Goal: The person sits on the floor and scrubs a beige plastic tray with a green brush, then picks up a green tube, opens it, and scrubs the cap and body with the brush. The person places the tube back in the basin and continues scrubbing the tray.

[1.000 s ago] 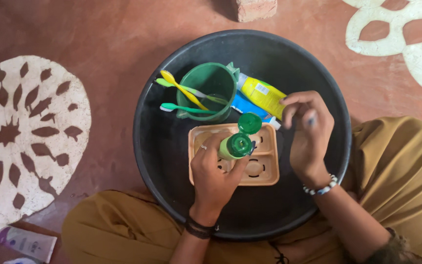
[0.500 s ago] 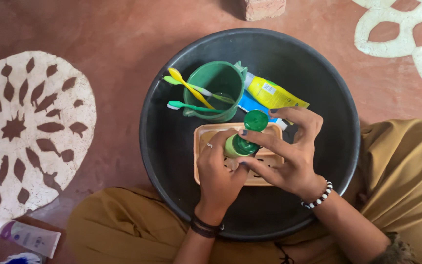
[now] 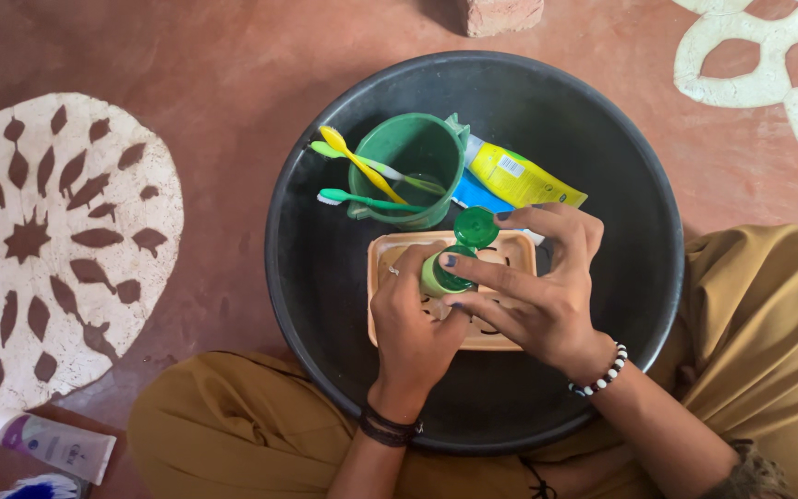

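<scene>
While my left hand (image 3: 410, 323) wraps the small green bottle (image 3: 438, 274) over the tan soap tray (image 3: 501, 334) inside the black basin (image 3: 325, 305), that grip is tight on it; my right hand (image 3: 533, 296) is open-fingered, forefinger on the bottle's mouth, flip cap (image 3: 476, 227) open.

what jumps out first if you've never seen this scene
The big black basin fills the middle of the floor, and over it the left hand grips a small green bottle with its flip cap open while the right hand reaches a fingertip to its mouth. Behind them, a green mug holds bright toothbrushes.
</scene>
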